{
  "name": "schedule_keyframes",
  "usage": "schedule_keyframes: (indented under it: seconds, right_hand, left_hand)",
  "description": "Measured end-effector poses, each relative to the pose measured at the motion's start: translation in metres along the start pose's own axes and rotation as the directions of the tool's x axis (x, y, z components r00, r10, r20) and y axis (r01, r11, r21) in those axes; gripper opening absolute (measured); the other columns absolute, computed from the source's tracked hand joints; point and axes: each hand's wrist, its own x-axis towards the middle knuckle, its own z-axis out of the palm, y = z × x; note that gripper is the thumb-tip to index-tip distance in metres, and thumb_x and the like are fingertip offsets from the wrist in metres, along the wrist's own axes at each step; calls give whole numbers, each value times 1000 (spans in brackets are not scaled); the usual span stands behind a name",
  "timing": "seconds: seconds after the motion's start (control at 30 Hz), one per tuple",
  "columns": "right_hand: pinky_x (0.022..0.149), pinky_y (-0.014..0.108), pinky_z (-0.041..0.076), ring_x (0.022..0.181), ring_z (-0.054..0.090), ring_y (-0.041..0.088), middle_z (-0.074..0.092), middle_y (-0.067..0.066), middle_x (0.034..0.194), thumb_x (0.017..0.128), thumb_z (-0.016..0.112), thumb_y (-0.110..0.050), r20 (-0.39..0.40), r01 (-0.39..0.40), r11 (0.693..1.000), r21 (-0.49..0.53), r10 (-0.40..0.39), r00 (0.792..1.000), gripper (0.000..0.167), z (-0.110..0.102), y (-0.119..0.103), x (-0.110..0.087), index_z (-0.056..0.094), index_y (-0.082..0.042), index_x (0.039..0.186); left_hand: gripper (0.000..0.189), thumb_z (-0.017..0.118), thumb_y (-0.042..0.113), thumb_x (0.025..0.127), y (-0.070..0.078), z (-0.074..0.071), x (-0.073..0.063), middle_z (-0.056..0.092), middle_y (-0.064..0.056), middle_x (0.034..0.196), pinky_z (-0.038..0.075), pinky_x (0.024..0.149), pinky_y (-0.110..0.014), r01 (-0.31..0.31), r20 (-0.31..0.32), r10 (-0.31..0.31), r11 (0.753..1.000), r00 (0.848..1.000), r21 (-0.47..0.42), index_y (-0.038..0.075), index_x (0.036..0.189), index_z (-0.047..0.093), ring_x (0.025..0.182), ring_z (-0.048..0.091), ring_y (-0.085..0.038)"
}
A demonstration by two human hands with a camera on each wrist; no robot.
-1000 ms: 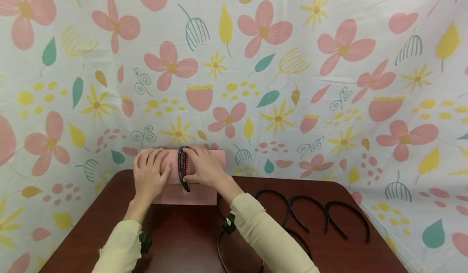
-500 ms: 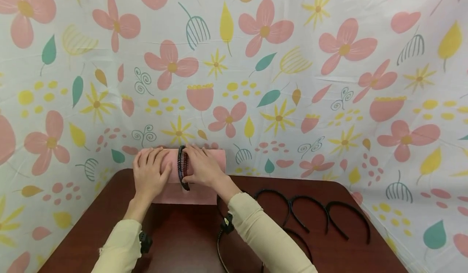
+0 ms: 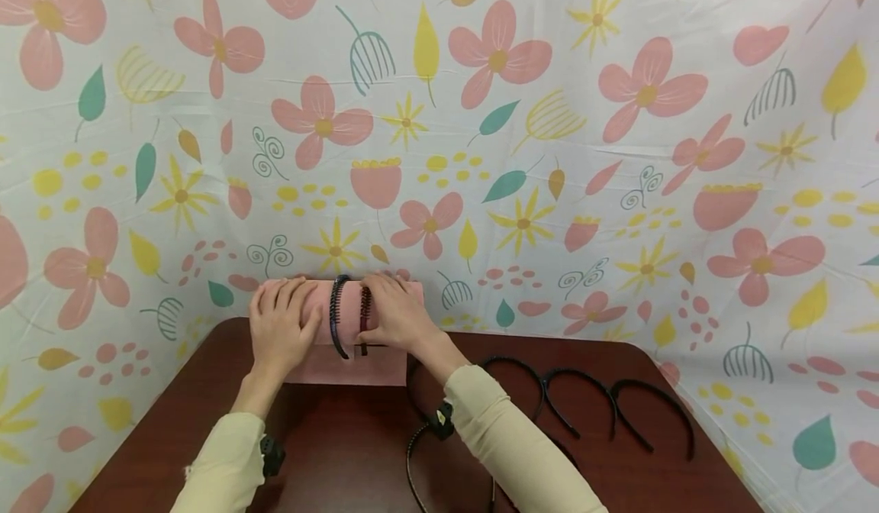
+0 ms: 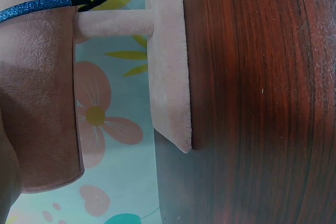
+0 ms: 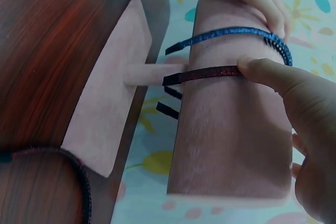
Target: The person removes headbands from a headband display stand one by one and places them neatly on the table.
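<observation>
A pink padded headband stand (image 3: 350, 307), a roll on a short post and flat base, stands at the table's back left. Over its left end lies my left hand (image 3: 283, 333), fingers curved across the top and thumb in front. A glittery blue headband (image 5: 226, 32) sits around the roll between my hands. Just right of it, my right hand (image 3: 400, 318) pinches a dark red headband (image 5: 210, 74) on the roll, the thumb on its front. A gap separates the two bands. Most of my left hand falls outside the left wrist view, which shows the blue headband's end.
Several dark headbands (image 3: 652, 385) lie on the brown table (image 3: 330, 444) to the right. Another headband (image 3: 410, 459) lies nearer, partly covered by my right forearm. A flower-print cloth (image 3: 439, 139) hangs close behind the stand.
My right hand has moved right along the roll with the red headband, away from the blue one. The two bands were close together before. My left hand has stayed put.
</observation>
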Motion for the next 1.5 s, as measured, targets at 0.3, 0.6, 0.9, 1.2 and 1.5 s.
schedule_keyframes:
  seconds: [0.3,0.6,0.9,1.2,1.5]
  right_hand:
    - [118,47,31,145,38,21,46,3,152,72,83,-54,20,-38,999,29,38,999,93,-6,10,-12,41,-14,145]
    - [121,47,25,147,36,25,42,4,155,72,82,-56,14,-95,994,62,95,995,94,-11,25,-25,41,-14,145]
    - [120,47,28,140,44,25,45,5,152,72,83,-53,-15,-114,989,94,116,993,95,-16,39,-37,40,-13,147]
    - [109,46,41,130,51,23,50,4,144,69,86,-50,-58,-114,985,131,122,991,93,-19,52,-48,43,-11,142]
    - [111,47,39,131,50,27,49,7,145,71,85,-50,-74,-126,984,128,136,988,93,-24,66,-67,44,-9,143]
  left_hand:
    - [47,47,43,93,-1,-1,0,60,-14,131,23,111,-63,5,-10,-5,1000,1000,-1,13,125,64,126,47,-37]
    - [49,43,45,96,-1,-2,0,59,-13,133,21,114,-60,11,21,-12,1000,1000,7,14,128,63,127,46,-37]
    - [47,47,45,93,-3,0,-1,60,-12,131,21,113,-61,7,-13,-7,1000,1000,-8,14,125,65,126,47,-37]
    - [48,46,45,94,-1,0,-1,61,-13,130,24,111,-63,2,-19,-2,1000,1000,-1,13,124,65,125,48,-38]
    - [48,46,45,94,0,1,0,60,-13,132,20,113,-61,4,-2,-4,1000,1000,-9,13,126,64,127,46,-37]
